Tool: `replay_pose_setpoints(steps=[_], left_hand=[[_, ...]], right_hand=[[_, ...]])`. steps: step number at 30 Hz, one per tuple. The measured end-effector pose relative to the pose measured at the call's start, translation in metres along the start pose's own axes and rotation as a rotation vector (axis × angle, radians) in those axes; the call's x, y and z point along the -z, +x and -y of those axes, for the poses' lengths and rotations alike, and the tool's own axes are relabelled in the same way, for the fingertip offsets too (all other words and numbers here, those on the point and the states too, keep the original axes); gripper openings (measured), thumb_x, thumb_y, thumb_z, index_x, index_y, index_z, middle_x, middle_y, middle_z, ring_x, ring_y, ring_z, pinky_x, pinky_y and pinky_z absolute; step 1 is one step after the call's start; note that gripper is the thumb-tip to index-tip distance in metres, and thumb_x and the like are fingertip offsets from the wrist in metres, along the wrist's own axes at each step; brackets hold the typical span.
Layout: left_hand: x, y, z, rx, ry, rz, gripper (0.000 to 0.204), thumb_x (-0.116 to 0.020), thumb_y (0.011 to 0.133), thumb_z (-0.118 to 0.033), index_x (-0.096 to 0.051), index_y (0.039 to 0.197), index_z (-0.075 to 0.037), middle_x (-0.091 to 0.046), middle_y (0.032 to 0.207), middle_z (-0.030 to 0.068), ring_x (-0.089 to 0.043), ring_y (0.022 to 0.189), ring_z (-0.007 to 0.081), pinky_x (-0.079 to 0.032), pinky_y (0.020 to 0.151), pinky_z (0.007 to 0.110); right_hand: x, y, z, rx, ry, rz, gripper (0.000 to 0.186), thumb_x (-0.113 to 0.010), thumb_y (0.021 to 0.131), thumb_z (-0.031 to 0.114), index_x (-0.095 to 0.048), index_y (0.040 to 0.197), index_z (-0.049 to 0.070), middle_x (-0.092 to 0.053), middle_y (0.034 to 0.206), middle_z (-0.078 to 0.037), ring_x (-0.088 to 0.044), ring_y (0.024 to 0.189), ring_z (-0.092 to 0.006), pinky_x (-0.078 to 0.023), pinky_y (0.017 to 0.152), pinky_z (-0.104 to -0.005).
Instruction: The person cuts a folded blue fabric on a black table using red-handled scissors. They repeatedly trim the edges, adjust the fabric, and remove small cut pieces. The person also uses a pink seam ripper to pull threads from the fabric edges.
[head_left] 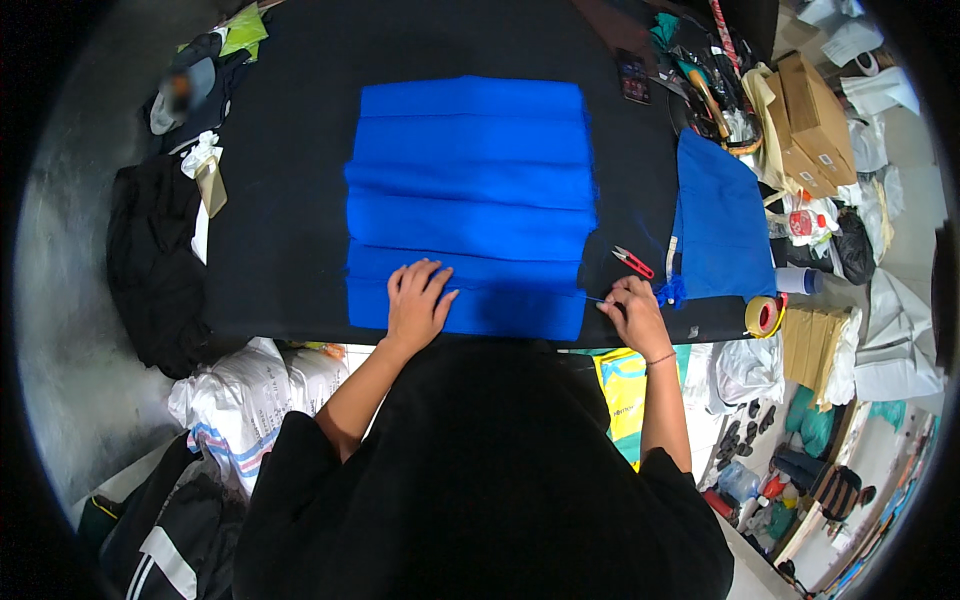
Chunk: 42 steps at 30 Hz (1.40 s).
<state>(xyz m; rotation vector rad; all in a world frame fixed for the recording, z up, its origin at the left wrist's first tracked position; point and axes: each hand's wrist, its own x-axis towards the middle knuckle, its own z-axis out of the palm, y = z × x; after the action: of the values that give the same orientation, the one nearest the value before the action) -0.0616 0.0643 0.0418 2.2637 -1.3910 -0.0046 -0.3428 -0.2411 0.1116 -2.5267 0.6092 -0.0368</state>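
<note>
My left hand lies open, palm down, on the lower left part of the blue cloth, its fingers spread and its thumb pointing to the right. My right hand, just off the cloth's lower right edge, is closed in a pinch, thumb and fingertips together on a blue thread that runs from that edge to my fingers. A thin bracelet circles my right wrist.

The cloth takes up the centre of the frame, spread on a black table cover, with several folds or seams crossing it from left to right and a ragged right edge. Just above my right hand are 1 pair of red-handled snips, touched by neither hand. To their right are a blue tuft of thread and a folded darker blue fabric. Below that fabric, right of centre, stands 1 tape roll.

At the upper right I see 1 dark phone and, farther out, cardboard boxes. Black clothing hangs at the table's left side, and white sacks sit at the lower left.
</note>
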Motion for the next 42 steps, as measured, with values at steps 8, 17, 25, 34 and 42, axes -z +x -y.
replay_pose_setpoints(steps=[8,17,25,34,42], left_hand=[[-0.002,-0.014,0.017,0.083,0.061,0.114,0.055,-0.065,0.103,-0.039,-0.058,0.149,-0.009,-0.046,0.161,0.0183,-0.035,0.155,0.0376,-0.020,0.128,0.058],[0.002,-0.013,0.017,0.113,0.068,0.158,0.056,-0.060,0.106,-0.043,-0.055,0.153,-0.013,-0.039,0.167,0.0199,-0.028,0.159,0.0385,-0.017,0.130,0.058],[0.005,-0.015,0.012,0.205,0.086,0.131,0.063,-0.057,0.106,-0.047,-0.049,0.158,-0.011,-0.036,0.169,0.0195,-0.026,0.160,0.0394,-0.013,0.130,0.059],[0.003,-0.021,0.015,0.208,0.137,0.147,0.064,-0.056,0.106,-0.049,-0.047,0.160,-0.015,-0.035,0.170,0.0169,-0.025,0.161,0.0372,-0.009,0.130,0.062],[0.007,-0.020,0.016,0.293,0.066,0.049,0.062,-0.060,0.104,-0.049,-0.056,0.153,-0.011,-0.042,0.165,0.0203,-0.029,0.159,0.0400,-0.012,0.130,0.061]], right_hand=[[-0.057,0.030,-0.002,-0.267,1.717,-0.120,0.014,-0.057,0.112,0.017,-0.066,0.107,0.006,-0.073,0.104,-0.009,-0.072,0.104,-0.0223,-0.053,0.082,-0.0312],[0.005,-0.030,-0.083,-0.655,0.714,-0.376,0.028,-0.071,0.104,0.035,-0.065,0.092,0.010,-0.054,0.076,0.002,-0.051,0.068,-0.0105,-0.041,0.058,-0.0299],[-0.016,0.020,0.007,-0.103,0.718,0.002,0.024,-0.073,0.103,0.024,-0.072,0.099,0.001,-0.072,0.135,-0.012,-0.070,0.106,-0.0195,-0.054,0.086,-0.0311],[0.007,-0.017,-0.097,-0.744,1.321,-0.629,0.039,-0.056,0.110,0.031,-0.043,0.075,0.021,-0.034,0.063,0.008,-0.030,0.053,-0.0052,-0.025,0.049,-0.0273],[0.004,-0.009,-0.019,-0.057,-0.090,0.099,0.027,-0.083,0.092,0.025,-0.072,0.096,0.001,-0.072,0.124,-0.017,-0.070,0.107,-0.0312,-0.054,0.086,-0.0325]])
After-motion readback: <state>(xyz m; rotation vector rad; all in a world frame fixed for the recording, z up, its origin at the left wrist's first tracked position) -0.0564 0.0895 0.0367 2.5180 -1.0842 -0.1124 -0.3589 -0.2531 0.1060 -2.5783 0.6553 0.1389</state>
